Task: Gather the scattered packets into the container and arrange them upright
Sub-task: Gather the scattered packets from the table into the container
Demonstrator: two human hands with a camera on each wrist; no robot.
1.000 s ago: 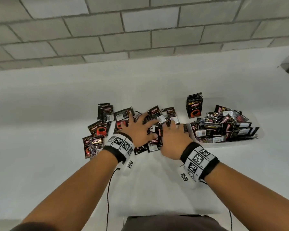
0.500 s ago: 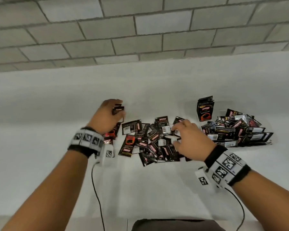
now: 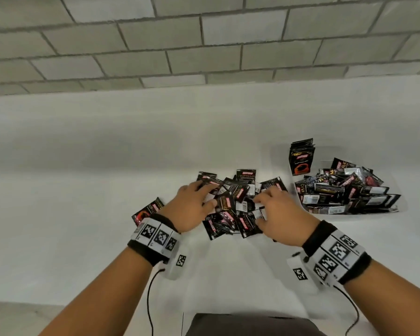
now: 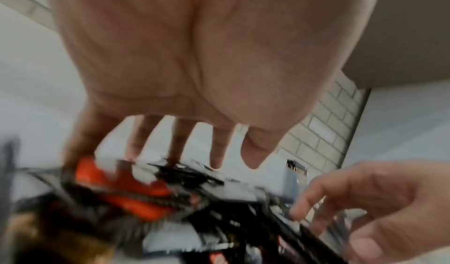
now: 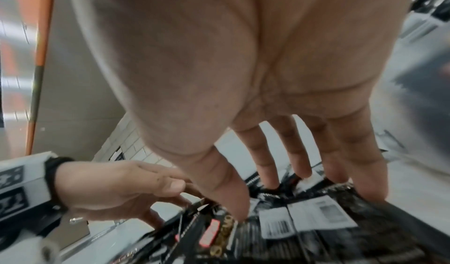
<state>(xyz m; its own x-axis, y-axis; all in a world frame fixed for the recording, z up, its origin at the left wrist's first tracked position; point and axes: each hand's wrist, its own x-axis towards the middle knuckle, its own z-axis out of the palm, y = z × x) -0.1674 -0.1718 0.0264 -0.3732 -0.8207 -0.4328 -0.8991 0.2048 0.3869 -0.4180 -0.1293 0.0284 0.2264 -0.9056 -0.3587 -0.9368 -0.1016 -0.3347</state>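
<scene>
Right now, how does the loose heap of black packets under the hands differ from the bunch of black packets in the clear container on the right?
The loose heap of black packets lies on the bare white table, with the left hand and right hand resting on it. The bunch of black packets in the clear container goes untouched. The heap lies flat; the bunch includes a few standing upright at the back corner. Both share the same black-and-red wrappers.

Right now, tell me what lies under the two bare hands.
Under the left hand and right hand lies a heap of black foil packets, overlapping on the white table. Anything beneath the heap is covered.
</scene>
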